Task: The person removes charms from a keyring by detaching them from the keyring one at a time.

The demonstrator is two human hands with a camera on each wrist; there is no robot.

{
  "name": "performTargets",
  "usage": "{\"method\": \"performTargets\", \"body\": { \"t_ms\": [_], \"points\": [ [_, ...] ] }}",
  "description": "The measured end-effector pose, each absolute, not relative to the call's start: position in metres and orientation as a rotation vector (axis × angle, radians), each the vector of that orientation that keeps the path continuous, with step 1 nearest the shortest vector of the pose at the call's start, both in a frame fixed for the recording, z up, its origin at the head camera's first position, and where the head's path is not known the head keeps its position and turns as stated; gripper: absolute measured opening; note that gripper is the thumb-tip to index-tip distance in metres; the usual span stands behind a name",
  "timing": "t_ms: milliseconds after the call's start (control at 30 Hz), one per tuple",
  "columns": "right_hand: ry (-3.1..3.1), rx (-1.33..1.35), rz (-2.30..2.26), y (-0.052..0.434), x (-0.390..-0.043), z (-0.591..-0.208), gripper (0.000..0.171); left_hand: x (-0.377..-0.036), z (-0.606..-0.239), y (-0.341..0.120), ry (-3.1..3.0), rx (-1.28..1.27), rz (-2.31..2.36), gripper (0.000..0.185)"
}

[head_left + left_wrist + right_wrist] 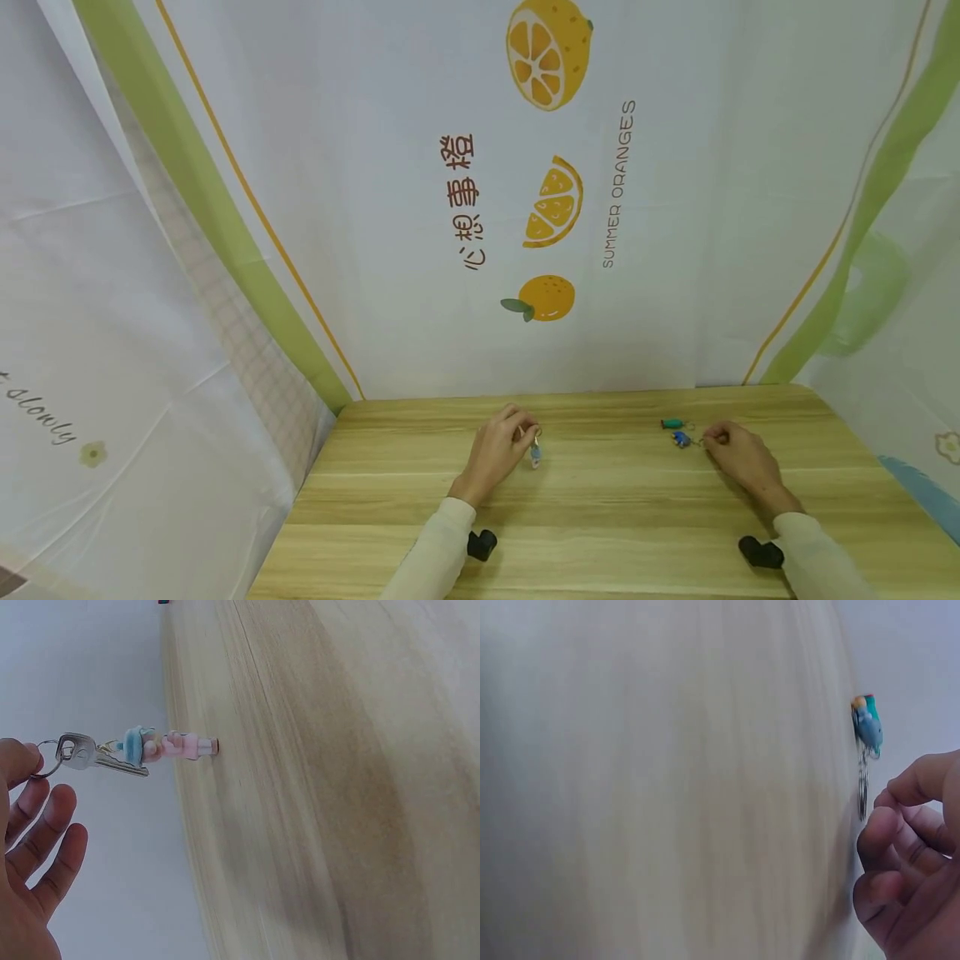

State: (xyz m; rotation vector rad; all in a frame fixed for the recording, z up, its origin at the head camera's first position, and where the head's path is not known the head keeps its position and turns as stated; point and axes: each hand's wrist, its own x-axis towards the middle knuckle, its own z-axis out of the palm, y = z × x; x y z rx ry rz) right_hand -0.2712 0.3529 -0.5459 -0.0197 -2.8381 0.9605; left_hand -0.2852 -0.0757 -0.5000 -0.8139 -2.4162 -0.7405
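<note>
A wooden table (600, 517) stands against a cloth backdrop (375, 208) printed with oranges. The left hand (498, 450) pinches a ring (46, 759) carrying a key (94, 756) and charm (169, 745), lifted off the table; only the left wrist view shows these details. The right hand (738, 454), fingers curled, seems to pinch a second keyring (681, 437), blurred in the wrist view, beside a green charm (672, 423).

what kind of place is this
Likely a makeshift recording booth, not a home or shop: a bare wooden table boxed in by a printed orange-themed sheet, with only small keychains by the hands.
</note>
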Motion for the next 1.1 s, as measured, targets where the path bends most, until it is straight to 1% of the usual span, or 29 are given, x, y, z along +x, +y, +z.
{"method": "performTargets", "body": {
  "t_ms": [200,567,933,1100],
  "points": [
    [-2.792,0.031,0.945,0.337,-0.273,-0.542,0.033,-0.286,-0.500,-0.076,-2.397,-0.818,-0.734,0.006],
    [-2.782,0.125,1.008,0.302,-0.278,-0.531,0.029,-0.286,-0.499,-0.075,-2.397,-0.816,-0.756,0.007],
    [-2.727,0.195,1.023,0.264,-0.282,-0.521,0.021,-0.285,-0.499,-0.073,-2.390,-0.815,-0.750,0.009],
    [-2.664,0.272,1.016,0.246,-0.285,-0.519,0.016,-0.284,-0.499,-0.072,-2.386,-0.818,-0.743,0.008]
  ]
}}
